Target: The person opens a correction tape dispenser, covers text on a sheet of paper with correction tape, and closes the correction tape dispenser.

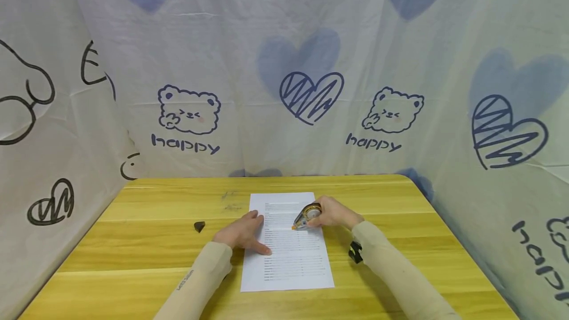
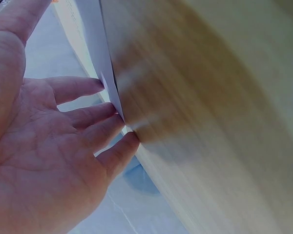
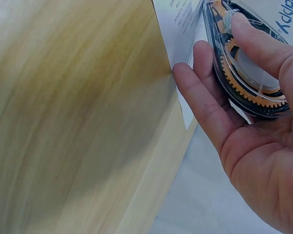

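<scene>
A white sheet of paper (image 1: 284,270) printed with lines of small text lies on the table. My right hand (image 1: 334,213) grips a correction tape dispenser (image 1: 310,214) with a clear case, orange gears and a white spool. In the right wrist view, the thumb (image 3: 263,44) presses on the side of the dispenser's case. The orange tip of the dispenser is at the text in the upper half of the sheet. At the sheet's left edge rests my left hand (image 1: 242,233), fingers spread and fairly straight. Fingertips (image 2: 115,108) of that hand touch the paper's edge in the left wrist view.
A small black piece (image 1: 199,226) lies on the wooden table (image 1: 146,246) left of the left hand. Pale curtains (image 1: 249,132) with hearts and bear drawings hang behind the table and at both sides. A black object (image 1: 355,252) shows by the right sleeve.
</scene>
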Tool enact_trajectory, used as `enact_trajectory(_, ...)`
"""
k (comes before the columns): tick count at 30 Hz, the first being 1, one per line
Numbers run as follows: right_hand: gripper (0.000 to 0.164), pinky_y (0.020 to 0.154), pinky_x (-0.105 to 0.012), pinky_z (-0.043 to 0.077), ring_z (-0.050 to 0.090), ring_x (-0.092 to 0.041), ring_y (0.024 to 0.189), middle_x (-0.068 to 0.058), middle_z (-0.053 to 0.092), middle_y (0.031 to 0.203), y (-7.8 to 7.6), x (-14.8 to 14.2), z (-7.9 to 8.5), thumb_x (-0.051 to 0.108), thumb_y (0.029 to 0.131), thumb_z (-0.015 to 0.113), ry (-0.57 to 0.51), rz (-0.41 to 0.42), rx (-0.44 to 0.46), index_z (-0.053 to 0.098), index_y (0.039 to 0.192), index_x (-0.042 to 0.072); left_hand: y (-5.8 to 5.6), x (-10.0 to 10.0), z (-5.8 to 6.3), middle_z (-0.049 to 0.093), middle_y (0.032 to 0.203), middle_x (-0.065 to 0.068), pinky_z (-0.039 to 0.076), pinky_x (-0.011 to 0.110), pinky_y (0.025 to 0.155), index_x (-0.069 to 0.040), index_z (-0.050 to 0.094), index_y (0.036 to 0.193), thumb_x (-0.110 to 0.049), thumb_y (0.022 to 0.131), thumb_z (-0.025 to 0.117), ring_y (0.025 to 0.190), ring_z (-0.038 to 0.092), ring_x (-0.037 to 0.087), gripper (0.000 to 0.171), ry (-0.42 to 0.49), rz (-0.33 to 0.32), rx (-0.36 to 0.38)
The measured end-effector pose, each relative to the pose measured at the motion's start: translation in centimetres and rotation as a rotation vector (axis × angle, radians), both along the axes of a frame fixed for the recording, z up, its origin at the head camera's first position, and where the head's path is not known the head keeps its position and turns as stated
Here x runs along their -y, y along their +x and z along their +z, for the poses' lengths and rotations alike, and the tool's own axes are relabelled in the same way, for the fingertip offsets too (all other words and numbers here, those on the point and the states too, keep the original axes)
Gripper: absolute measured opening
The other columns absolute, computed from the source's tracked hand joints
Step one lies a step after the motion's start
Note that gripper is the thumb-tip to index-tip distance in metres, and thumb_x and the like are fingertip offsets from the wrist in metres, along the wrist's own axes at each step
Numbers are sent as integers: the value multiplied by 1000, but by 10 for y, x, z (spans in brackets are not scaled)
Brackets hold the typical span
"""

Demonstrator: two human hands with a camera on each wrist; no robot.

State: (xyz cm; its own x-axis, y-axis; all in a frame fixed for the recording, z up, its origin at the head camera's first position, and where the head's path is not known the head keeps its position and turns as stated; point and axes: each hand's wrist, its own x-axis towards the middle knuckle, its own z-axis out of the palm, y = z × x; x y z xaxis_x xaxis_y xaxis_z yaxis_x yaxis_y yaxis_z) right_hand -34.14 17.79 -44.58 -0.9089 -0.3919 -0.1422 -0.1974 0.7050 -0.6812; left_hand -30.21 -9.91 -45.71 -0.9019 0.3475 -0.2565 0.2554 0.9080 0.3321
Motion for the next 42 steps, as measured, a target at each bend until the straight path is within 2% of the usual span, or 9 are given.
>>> enact_trajectory(17,26,58,-26,53,61,-14,67,-3,69,80,-1,-2,-1,13,78,83,9,-3,0,71,99,4,2,0,2,26,160,17,29,51,119,-4,39,149,-54,66,86,148,26,34,108,4,4,4)
enact_trajectory(24,29,55,-24,51,59,-13,64,-4,69,78,-1,-3,-2,12,78,84,17,-7,-8,70,100,0,1,-1,2,26,160,17,28,51,119,-4,39,149,-54,66,86,148,26,35,107,7,7,1)
enact_trajectory(31,27,55,-23,48,56,-12,63,-3,69,78,-1,-4,-2,13,78,84,33,-8,-18,70,99,1,2,0,0,26,160,17,28,51,119,-4,39,149,-54,66,86,148,26,35,107,14,6,-4)
enact_trajectory(42,26,57,-24,51,59,-12,65,-2,70,79,0,-7,-1,12,78,83,26,-19,-9,71,98,2,3,1,1,27,160,18,30,51,118,-3,40,148,-54,66,86,147,27,35,107,18,-4,-9)
